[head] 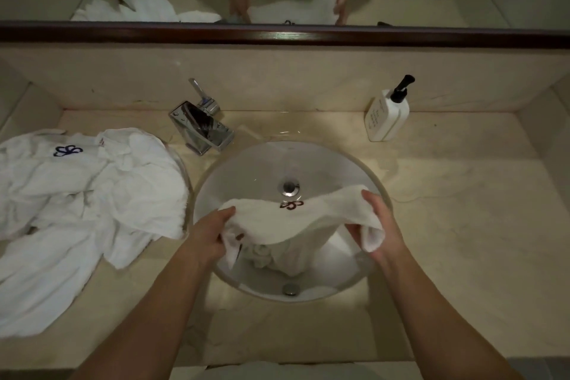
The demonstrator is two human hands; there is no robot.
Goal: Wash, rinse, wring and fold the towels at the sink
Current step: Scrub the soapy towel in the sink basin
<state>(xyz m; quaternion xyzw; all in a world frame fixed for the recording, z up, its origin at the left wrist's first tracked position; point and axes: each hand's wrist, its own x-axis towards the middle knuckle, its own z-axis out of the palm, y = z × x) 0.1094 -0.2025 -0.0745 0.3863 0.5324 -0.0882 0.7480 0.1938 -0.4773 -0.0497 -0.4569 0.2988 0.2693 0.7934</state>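
A white towel (pixel 296 219) with a dark red emblem is stretched across the round white sink (pixel 246 170), above the drain. My left hand (pixel 209 234) grips its left end, fingers curled into the bunched cloth. My right hand (pixel 379 222) grips its right end, with the corner folded over my fingers. The towel's lower part hangs crumpled into the basin. A pile of white towels (pixel 86 194), one with a blue emblem, lies on the counter left of the sink.
A chrome faucet (pixel 203 126) stands at the sink's back left. A white soap dispenser (pixel 387 114) with a black pump sits at the back right. The beige counter (pixel 462 194) extends to the right. A mirror with a dark frame (pixel 277 35) runs along the wall.
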